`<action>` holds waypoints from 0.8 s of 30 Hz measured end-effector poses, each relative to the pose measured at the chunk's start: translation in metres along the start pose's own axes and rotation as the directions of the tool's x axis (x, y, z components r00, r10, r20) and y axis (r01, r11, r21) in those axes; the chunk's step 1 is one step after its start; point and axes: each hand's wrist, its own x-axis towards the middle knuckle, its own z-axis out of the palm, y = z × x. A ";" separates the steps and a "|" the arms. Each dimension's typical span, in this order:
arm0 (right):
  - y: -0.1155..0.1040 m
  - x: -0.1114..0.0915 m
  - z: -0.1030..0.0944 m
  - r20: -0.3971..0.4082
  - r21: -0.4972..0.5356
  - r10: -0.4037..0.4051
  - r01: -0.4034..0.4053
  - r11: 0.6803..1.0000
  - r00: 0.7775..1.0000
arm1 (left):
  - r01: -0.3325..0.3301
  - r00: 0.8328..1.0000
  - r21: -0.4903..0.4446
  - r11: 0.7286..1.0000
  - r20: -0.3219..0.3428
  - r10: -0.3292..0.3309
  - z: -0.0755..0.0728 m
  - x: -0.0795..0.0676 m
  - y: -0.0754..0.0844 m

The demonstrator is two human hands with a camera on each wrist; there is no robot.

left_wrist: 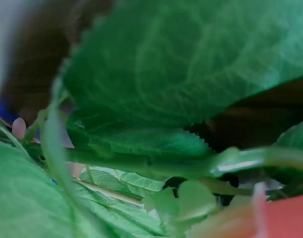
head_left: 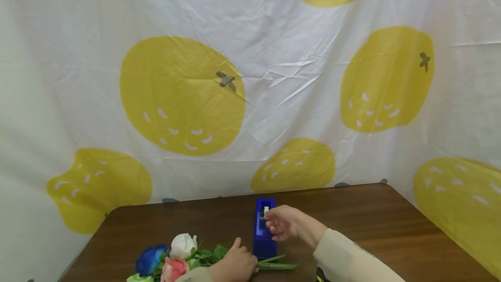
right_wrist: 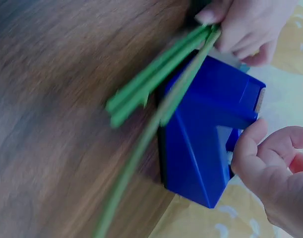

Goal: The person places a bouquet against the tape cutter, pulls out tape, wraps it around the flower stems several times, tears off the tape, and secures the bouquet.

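A bunch of artificial flowers lies along the table's front, with a white rose [head_left: 183,246], a blue rose [head_left: 151,259] and a pink rose [head_left: 173,269]. My left hand [head_left: 236,263] grips their green stems [right_wrist: 161,82] just below the leaves. Leaves [left_wrist: 176,59] fill most of the left wrist view. Beside that hand stands a blue tape dispenser [right_wrist: 206,109], its toothed cutter [right_wrist: 260,100] facing the near end. My right hand [head_left: 283,222] is at the dispenser's recess, thumb and finger pinched at the tape roll [head_left: 266,209]. Fingers mostly hide the tape.
The brown wooden table [head_left: 352,216] extends to both sides of the dispenser. Behind it and at the sides hangs a white cloth [head_left: 266,112] printed with large yellow fruit. The stem ends stick out to the right of the left hand.
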 end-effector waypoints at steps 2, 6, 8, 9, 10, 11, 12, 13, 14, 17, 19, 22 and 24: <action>0.000 0.000 0.002 -0.009 0.002 0.008 -0.008 1.000 1.000 | 0.013 1.000 -0.023 1.000 0.022 -0.012 0.000 0.004 0.001; 0.001 0.000 0.003 -0.023 0.000 0.010 -0.010 1.000 1.000 | 0.019 0.999 -0.045 0.999 0.041 -0.017 -0.002 0.009 0.000; 0.000 -0.001 0.002 -0.020 -0.006 0.001 -0.001 1.000 1.000 | 0.014 0.999 -0.046 0.999 0.045 -0.012 -0.004 0.011 0.000; 0.000 -0.002 0.001 -0.015 -0.005 -0.004 0.004 1.000 1.000 | 0.012 0.999 -0.048 0.999 0.049 -0.009 -0.004 0.012 0.000; 0.001 -0.003 0.001 -0.008 -0.003 -0.008 0.008 1.000 1.000 | 0.011 0.999 -0.054 0.998 0.053 -0.008 -0.004 0.013 0.001; 0.001 -0.003 0.002 0.002 0.001 -0.014 0.014 1.000 1.000 | 0.010 0.998 -0.061 0.998 0.058 -0.006 -0.003 0.013 0.002; 0.002 -0.004 0.002 0.011 0.008 -0.017 0.017 1.000 1.000 | 0.008 0.998 -0.063 0.998 0.058 -0.004 -0.003 0.014 0.002; 0.002 -0.005 0.003 0.017 0.013 -0.022 0.022 1.000 1.000 | 0.006 0.998 -0.065 0.998 0.058 -0.002 -0.002 0.014 0.003; 0.002 -0.006 0.004 0.021 0.015 -0.032 0.032 0.999 0.999 | 0.008 0.998 -0.069 0.998 0.060 -0.003 -0.002 0.015 0.004; 0.003 -0.009 0.009 0.025 0.003 -0.055 0.055 0.998 0.998 | 0.021 0.998 -0.063 0.998 0.058 -0.018 -0.002 0.015 0.005; 0.004 -0.012 0.012 0.021 -0.014 -0.076 0.076 0.997 0.997 | 0.035 0.997 -0.068 0.997 0.073 -0.030 -0.003 0.016 0.005; 0.009 -0.017 0.017 0.030 -0.024 -0.135 0.136 0.990 0.990 | 0.056 0.992 -0.087 0.995 0.114 -0.046 -0.006 0.017 0.006; 0.015 -0.022 0.020 0.050 -0.030 -0.186 0.187 0.982 0.981 | 0.069 0.987 -0.107 0.992 0.153 -0.052 -0.008 0.018 0.007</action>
